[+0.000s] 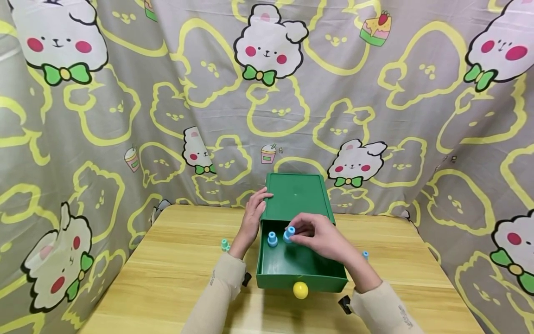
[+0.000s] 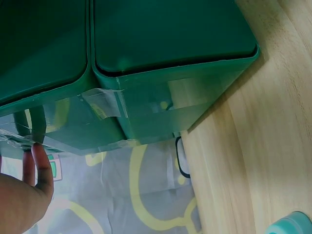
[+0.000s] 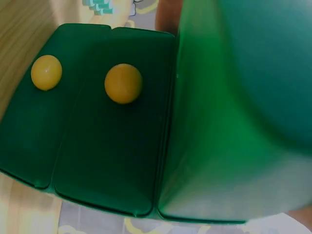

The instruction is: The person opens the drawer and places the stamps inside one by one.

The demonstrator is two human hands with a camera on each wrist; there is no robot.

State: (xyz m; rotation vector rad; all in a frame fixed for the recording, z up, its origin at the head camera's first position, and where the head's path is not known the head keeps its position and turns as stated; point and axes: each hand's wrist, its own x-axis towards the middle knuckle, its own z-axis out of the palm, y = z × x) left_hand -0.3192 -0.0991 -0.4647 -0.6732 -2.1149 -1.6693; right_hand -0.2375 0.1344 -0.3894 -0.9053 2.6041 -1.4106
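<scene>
Blue peg (image 1: 289,234) pinched over open green drawer (image 1: 292,264)

Wide round base, narrower tube on top, hollow at the tip, slight tilt. Held above the drawer's floor, toward the back edge, just right of a matching peg (image 1: 272,240) standing near the left wall. Right hand (image 1: 319,234): thumb and fingers pinching the peg. Left hand (image 1: 252,213): fingers extended, tips touching the cabinet (image 1: 296,197) on its left side.

Held peg visible in head view only. Left wrist adds clear tape (image 2: 105,102) across the cabinet's side. Right wrist adds two closed lower drawers (image 3: 107,146) with yellow knobs (image 3: 123,84).
</scene>
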